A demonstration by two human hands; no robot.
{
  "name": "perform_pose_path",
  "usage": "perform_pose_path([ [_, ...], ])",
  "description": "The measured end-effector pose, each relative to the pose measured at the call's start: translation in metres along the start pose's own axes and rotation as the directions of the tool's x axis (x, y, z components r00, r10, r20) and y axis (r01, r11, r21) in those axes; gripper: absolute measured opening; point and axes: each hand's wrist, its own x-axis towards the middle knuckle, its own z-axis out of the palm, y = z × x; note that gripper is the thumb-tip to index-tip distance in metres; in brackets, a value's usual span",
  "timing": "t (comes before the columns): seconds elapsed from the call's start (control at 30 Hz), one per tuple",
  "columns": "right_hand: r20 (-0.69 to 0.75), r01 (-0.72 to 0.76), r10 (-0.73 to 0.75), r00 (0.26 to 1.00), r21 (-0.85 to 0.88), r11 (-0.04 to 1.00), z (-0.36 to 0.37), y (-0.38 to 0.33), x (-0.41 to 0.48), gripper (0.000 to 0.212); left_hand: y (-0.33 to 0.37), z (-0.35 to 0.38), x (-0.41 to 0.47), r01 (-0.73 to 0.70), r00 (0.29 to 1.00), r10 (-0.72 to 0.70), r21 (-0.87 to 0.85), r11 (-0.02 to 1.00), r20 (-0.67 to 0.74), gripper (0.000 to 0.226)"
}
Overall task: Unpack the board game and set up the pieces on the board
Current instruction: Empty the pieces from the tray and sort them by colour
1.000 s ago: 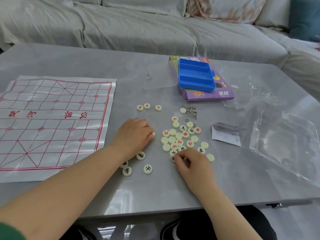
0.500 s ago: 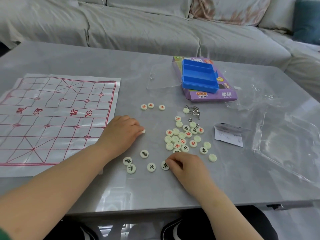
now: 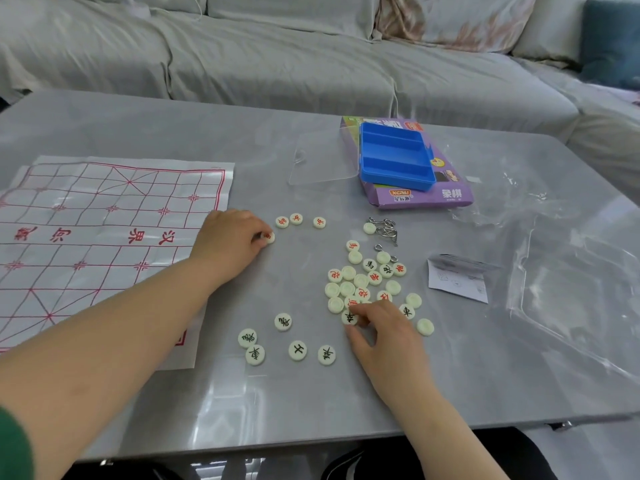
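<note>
- Worktop (image 3: 173,126): grey and glossy, and it carries every item listed below.
- Board sheet (image 3: 104,237): lies flat on the left part of the worktop with its red grid facing up.
- Left hand (image 3: 230,242): fingers are curled. Thumb and fingertips pinch a red-marked piece (image 3: 268,237) just beside the right edge of the board sheet.
- Red row (image 3: 296,219): three red-marked discs lie face up, just right of the left hand.
- Right hand (image 3: 384,337): fingers are curled. Thumb and fingertips grip a black-marked piece (image 3: 349,317) at the near edge of the pile.
- Pile (image 3: 367,278): cream discs are clustered right of centre. Some show red characters and some show a blank side.
- Black group (image 3: 283,322): five black-marked discs lie spread apart between the two forearms.
- Blue tray (image 3: 394,157): sits on the purple box (image 3: 426,197) at the far side. The clear lid (image 3: 323,161) lies against its left edge.
- Wire puzzle (image 3: 382,227): lies just beyond the pile.
- Leaflet (image 3: 457,280) and plastic wrap (image 3: 571,289): both lie to the right of the pile.
</note>
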Motion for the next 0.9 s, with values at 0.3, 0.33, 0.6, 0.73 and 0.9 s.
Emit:
perform_pose_path([
  [0.3,-0.198,0.138,-0.152,0.968,-0.082,0.987,0.017,0.003,-0.004,0.025,-0.007,-0.007,0.031,0.051,0.998,-0.048,0.061,0.997,-0.046,0.036],
  [0.33,-0.189,0.168,-0.178,0.966,-0.070,0.983,0.019,0.002,-0.004,0.025,-0.003,-0.009,0.027,0.041,0.996,-0.041,-0.003,0.999,-0.082,0.037],
  [0.6,-0.153,0.224,-0.203,0.967,0.132,0.966,0.020,-0.004,-0.004,0.025,0.068,-0.003,-0.015,-0.262,0.941,0.312,-0.297,0.918,0.134,0.038],
  [0.73,-0.175,0.138,-0.119,0.977,0.105,0.985,0.015,0.003,0.001,0.027,0.080,0.007,-0.011,-0.218,0.929,0.275,-0.234,0.948,0.247,0.038],
  [0.9,0.096,0.164,-0.162,0.982,-0.015,0.986,0.003,-0.002,0.019,0.033,0.078,0.005,-0.007,-0.085,0.947,0.173,-0.308,0.948,0.270,0.025],
])
